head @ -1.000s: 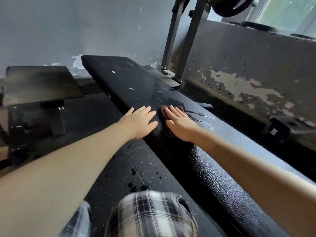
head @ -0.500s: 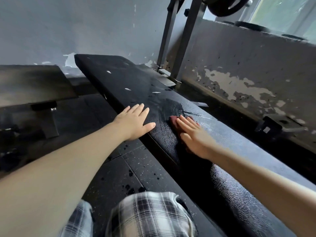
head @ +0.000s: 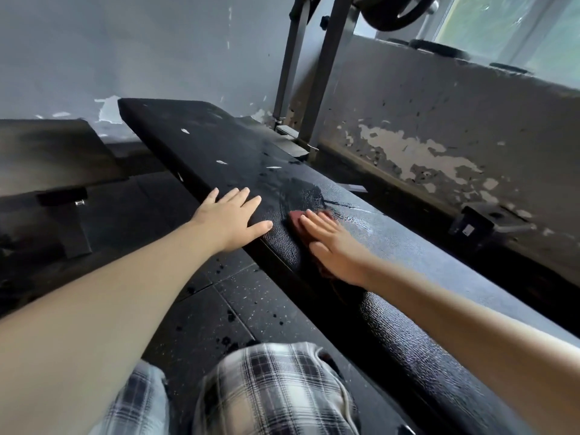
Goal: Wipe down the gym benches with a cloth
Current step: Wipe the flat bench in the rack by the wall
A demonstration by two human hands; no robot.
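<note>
1. I am in the middle of the wiping step. My right hand (head: 335, 243) lies flat on the red cloth (head: 296, 218), fingers straight, and presses it onto the black worktop (head: 201, 133).
2. My left hand (head: 232, 221) lies flat too, fingers straight, on the left edge of the worktop, near the cloth. It holds nothing.
3. The cloth sits about halfway along the worktop, mostly hidden under my right hand. Only its far end peeks out.
4. Just past the cloth I see a shiny wet patch (head: 301, 193). Farther on, the worktop looks dull and has 3 small white flecks (head: 221, 162).
5. I think the far part is not wiped yet. The next move calls for a push of the cloth away from me, over the flecks, with my palm pressed down so the cloth does not slip out.
6. A second worktop (head: 47, 152) stands off to the left; I guess it needs wiping too.
</note>
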